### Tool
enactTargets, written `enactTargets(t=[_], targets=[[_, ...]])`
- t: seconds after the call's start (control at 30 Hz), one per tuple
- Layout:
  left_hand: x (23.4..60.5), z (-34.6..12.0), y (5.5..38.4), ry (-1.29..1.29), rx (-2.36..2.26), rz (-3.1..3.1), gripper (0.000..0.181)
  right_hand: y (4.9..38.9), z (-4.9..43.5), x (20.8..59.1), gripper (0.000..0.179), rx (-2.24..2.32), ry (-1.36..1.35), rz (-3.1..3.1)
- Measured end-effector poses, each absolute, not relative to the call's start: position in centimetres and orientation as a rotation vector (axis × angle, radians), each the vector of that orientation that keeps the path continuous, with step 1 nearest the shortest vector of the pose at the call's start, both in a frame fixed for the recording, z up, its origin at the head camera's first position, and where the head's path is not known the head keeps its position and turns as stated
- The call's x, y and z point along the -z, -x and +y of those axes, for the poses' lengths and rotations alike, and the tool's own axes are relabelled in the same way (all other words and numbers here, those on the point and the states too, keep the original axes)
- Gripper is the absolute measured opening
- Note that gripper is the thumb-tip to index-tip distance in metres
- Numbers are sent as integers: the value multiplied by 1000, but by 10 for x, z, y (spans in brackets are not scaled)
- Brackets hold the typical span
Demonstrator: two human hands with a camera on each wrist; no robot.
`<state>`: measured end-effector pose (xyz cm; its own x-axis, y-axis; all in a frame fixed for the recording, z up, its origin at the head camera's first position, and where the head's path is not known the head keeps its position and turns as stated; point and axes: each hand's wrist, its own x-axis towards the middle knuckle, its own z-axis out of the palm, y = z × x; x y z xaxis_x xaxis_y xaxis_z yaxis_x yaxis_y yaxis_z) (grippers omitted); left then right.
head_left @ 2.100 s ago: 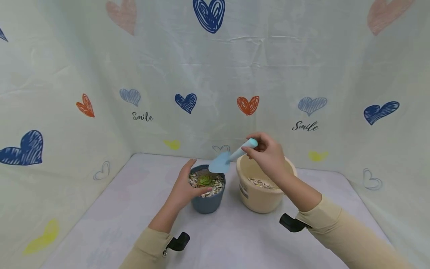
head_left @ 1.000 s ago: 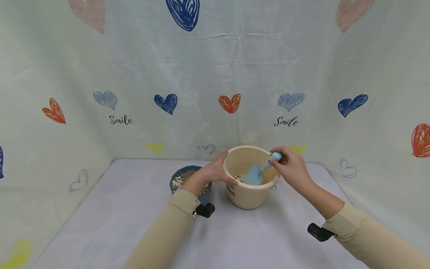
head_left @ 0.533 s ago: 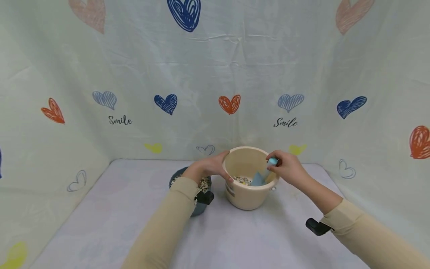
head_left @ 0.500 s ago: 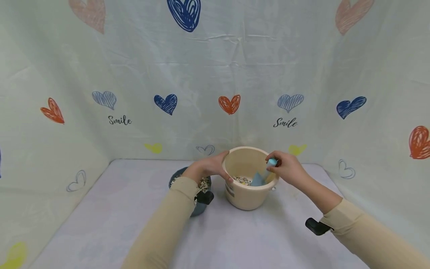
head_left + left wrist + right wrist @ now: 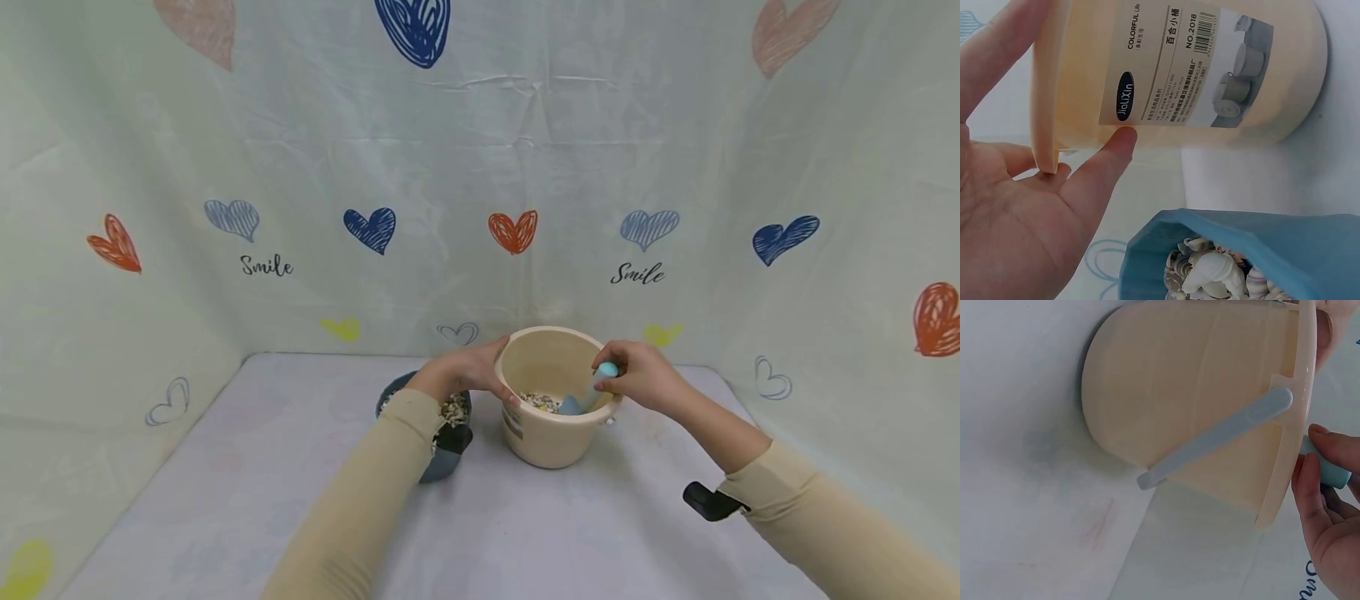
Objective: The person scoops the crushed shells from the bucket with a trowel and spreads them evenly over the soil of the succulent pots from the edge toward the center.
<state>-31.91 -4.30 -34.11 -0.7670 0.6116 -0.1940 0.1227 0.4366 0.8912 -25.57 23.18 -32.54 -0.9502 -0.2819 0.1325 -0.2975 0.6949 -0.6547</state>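
A cream plastic bucket stands on the table with loose shells and pebbles in its bottom. My left hand grips its rim from the left, a finger lying against the labelled wall in the left wrist view. The light blue hand trowel leans inside the bucket at the right, its handle pinched by the thumb and fingers of my right hand. Only a small part of the trowel's blade shows above the bucket's near rim. In the right wrist view, the bucket wall hides the blade, leaving the handle end visible.
Left of the bucket stands a blue-grey plant pot, partly covered by my left forearm. Shells fill its top in the left wrist view. The bucket's pale carrying handle hangs at its right side. A heart-printed curtain rises behind the table.
My left hand has gone from the pot to the bucket's rim. My right hand has brought the trowel from over the pot into the bucket, and the blade has sunk lower.
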Motion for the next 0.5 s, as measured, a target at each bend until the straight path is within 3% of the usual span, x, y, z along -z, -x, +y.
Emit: enactTargets(t=[0.5], targets=[[342, -42, 317, -556, -1310, 2199, 121, 260, 228, 335, 22, -1366, -400, -2867]])
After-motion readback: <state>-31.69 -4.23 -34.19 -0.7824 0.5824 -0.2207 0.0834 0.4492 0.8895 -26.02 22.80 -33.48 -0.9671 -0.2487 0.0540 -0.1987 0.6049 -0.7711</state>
